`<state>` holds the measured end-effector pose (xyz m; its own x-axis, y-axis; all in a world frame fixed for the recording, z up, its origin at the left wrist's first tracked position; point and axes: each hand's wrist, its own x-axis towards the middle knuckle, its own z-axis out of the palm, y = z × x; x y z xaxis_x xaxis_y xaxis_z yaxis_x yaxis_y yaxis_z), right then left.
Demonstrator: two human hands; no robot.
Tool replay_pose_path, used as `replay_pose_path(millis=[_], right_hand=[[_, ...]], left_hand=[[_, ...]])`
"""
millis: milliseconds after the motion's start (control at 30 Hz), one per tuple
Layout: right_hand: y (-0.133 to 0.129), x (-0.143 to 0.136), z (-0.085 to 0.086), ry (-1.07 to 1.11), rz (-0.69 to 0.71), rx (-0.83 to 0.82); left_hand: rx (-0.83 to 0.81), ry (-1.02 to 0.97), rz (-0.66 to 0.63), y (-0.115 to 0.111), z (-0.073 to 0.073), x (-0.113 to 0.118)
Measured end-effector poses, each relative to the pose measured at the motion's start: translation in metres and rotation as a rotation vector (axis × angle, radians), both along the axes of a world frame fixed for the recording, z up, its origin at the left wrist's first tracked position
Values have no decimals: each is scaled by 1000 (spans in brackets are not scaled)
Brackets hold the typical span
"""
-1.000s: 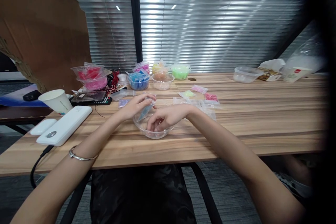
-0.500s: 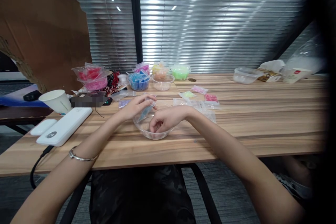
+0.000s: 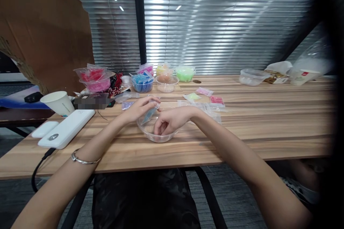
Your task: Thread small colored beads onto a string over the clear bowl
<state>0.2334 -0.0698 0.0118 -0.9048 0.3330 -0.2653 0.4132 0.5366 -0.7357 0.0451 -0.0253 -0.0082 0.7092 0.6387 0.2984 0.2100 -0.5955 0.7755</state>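
Observation:
A clear plastic bowl (image 3: pixel 145 133) stands on the table in front of me. Over its far left rim, my left hand (image 3: pixel 143 108) is closed on a small zip bag (image 3: pixel 149 115) with a bluish tint, which hangs down into the bowl. My right hand (image 3: pixel 172 121) reaches inside from the right, its fingers bent and pressed together near the bottom. Whatever those fingertips hold, if anything, is too small or hidden to make out. Behind the right wrist lie clear empty-looking bags (image 3: pixel 213 114).
Small bags of pink (image 3: pixel 204 91), yellow-green (image 3: pixel 192 96) and red beads (image 3: pixel 216 100) lie beyond. Bowls of blue (image 3: pixel 142 83) and green packets (image 3: pixel 185 74) line the back. At left are a paper cup (image 3: pixel 57 102) and white power bank (image 3: pixel 67 128); at right, a clear tub (image 3: pixel 252 78).
Hardly anything differs. My right hand's fingers have shifted very slightly inside the bowl, while the left hand keeps the bag in the same place.

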Motion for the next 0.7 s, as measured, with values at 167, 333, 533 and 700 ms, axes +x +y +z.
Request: replay_pose_path(millis=[167, 333, 533, 700], right_hand=[[1, -3, -2, 0, 47, 18], [-3, -2, 3, -78, 65, 13], [-3, 0, 4, -86, 78, -3], [-2, 0, 0, -73, 59, 15]], left_hand=[[3, 6, 0, 0, 0, 0], [23, 23, -1, -2, 1, -1], [15, 27, -14, -3, 1, 0], [18, 21, -7, -3, 1, -1]])
